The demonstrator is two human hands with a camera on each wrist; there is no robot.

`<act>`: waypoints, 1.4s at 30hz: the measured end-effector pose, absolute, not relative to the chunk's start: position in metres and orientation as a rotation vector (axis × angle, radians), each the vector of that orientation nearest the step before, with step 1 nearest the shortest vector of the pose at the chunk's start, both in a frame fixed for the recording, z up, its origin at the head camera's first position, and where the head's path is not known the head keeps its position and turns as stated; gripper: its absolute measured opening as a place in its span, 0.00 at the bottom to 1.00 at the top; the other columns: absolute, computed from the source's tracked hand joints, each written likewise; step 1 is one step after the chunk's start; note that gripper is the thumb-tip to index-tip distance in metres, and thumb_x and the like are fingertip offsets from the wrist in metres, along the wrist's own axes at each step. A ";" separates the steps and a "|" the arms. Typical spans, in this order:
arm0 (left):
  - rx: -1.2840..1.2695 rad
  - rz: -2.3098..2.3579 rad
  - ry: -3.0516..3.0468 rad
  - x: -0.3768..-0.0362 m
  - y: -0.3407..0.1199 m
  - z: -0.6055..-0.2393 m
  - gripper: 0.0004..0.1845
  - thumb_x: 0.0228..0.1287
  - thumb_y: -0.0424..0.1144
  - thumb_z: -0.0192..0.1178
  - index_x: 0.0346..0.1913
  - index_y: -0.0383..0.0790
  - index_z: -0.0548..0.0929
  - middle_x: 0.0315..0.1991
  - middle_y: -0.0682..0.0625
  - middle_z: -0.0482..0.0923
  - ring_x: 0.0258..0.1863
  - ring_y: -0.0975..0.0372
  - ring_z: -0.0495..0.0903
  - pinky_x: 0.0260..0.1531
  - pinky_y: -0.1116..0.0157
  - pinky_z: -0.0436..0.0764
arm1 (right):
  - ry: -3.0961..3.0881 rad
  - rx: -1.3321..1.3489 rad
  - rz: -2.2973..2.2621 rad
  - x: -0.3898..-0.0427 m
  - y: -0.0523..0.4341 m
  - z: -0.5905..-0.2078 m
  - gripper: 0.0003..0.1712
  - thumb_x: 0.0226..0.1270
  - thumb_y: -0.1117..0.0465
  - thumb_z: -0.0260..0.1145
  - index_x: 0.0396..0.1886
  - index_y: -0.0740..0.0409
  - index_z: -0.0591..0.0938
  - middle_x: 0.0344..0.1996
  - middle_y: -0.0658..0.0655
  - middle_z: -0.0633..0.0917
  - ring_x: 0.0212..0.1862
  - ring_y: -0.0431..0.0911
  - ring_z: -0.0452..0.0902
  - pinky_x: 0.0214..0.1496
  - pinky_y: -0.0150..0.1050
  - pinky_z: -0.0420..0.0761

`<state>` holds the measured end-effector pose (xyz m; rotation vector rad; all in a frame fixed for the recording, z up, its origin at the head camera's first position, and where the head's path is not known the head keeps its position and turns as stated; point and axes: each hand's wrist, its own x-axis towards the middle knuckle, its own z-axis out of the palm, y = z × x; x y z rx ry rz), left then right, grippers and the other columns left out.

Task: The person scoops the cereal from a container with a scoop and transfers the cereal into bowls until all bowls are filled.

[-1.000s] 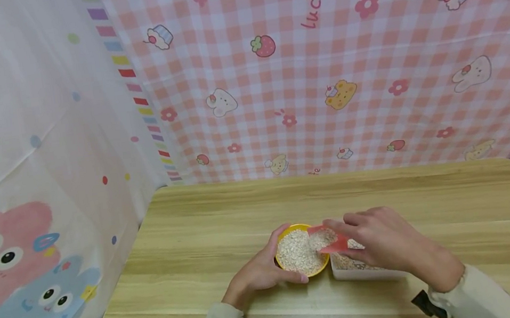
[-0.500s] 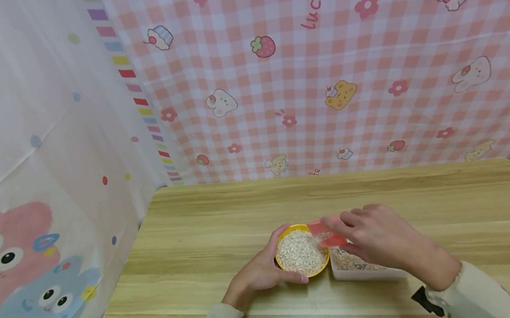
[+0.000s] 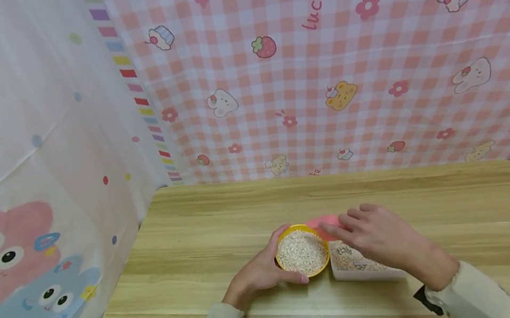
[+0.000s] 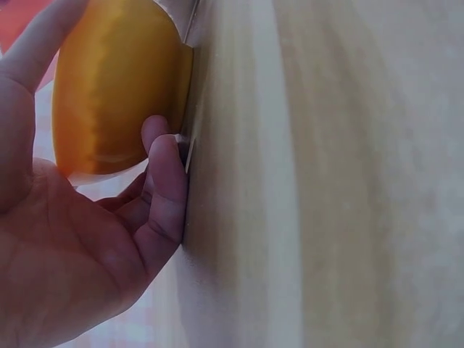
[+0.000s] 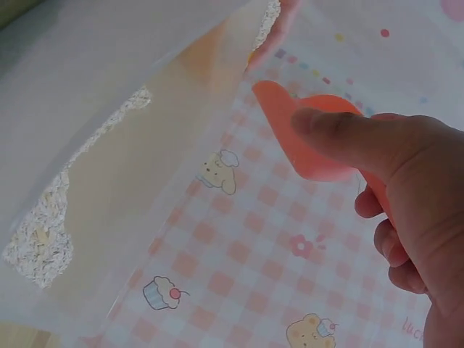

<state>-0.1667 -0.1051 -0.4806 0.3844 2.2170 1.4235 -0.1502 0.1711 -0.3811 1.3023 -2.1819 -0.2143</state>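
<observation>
My left hand (image 3: 260, 275) grips a yellow bowl (image 3: 299, 227) filled with pale rolled oats (image 3: 301, 252). The thumb lies along the near side and the fingers reach round the far side. In the left wrist view the bowl (image 4: 119, 80) stands on the table, with curled fingers against its side. With my right hand (image 3: 382, 241) I hold a pinkish-red scoop (image 3: 330, 219) by its handle, tilted above the bowl's right rim. The right wrist view shows the thumb pressed on the scoop (image 5: 326, 165); its inside is mostly hidden.
Just right of the bowl stands a whitish rectangular container (image 3: 367, 273) holding more oats (image 3: 344, 260), partly under my right hand. The wooden table (image 3: 223, 211) ends at a pink checked cloth (image 3: 302, 77) behind and a patterned cloth (image 3: 58, 169) on the left.
My right hand has tipped the scoop over at the bowl's right rim; oats visible in it earlier no longer show. The left hand and bowl have stayed put.
</observation>
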 end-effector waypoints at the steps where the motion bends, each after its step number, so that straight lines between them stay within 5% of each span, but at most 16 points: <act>1: 0.384 1.420 2.219 -0.167 -0.105 -0.480 0.63 0.42 0.50 0.81 0.78 0.65 0.48 0.70 0.46 0.65 0.66 0.52 0.66 0.67 0.42 0.59 | -2.173 1.301 -0.204 -0.151 0.172 -0.382 0.31 0.43 0.66 0.79 0.51 0.56 0.82 0.25 0.51 0.78 0.26 0.44 0.74 0.27 0.36 0.77; 11: 0.402 1.390 2.248 -0.168 -0.105 -0.479 0.62 0.44 0.48 0.81 0.78 0.63 0.48 0.71 0.45 0.63 0.68 0.51 0.65 0.68 0.42 0.59 | -2.193 1.276 -0.087 -0.152 0.184 -0.384 0.27 0.50 0.60 0.71 0.54 0.59 0.80 0.23 0.51 0.83 0.25 0.45 0.77 0.26 0.38 0.77; 18: 0.424 1.384 2.249 -0.168 -0.105 -0.480 0.63 0.44 0.49 0.81 0.79 0.60 0.47 0.72 0.45 0.62 0.69 0.52 0.63 0.70 0.44 0.58 | -2.194 1.266 -0.058 -0.152 0.200 -0.385 0.39 0.40 0.55 0.82 0.56 0.59 0.81 0.23 0.49 0.81 0.24 0.44 0.76 0.26 0.38 0.78; 24: 0.471 1.367 2.275 -0.169 -0.104 -0.480 0.64 0.45 0.49 0.81 0.79 0.55 0.47 0.74 0.44 0.60 0.71 0.52 0.61 0.71 0.45 0.57 | -2.264 1.231 0.000 -0.150 0.215 -0.387 0.37 0.39 0.56 0.83 0.55 0.56 0.83 0.20 0.45 0.72 0.20 0.40 0.70 0.22 0.35 0.73; 42: 0.507 1.286 2.415 -0.167 -0.109 -0.470 0.63 0.45 0.53 0.79 0.79 0.50 0.49 0.70 0.40 0.60 0.69 0.50 0.63 0.69 0.45 0.60 | -2.695 1.107 -0.048 -0.143 0.241 -0.389 0.30 0.44 0.55 0.81 0.51 0.50 0.86 0.25 0.45 0.79 0.18 0.36 0.64 0.20 0.34 0.68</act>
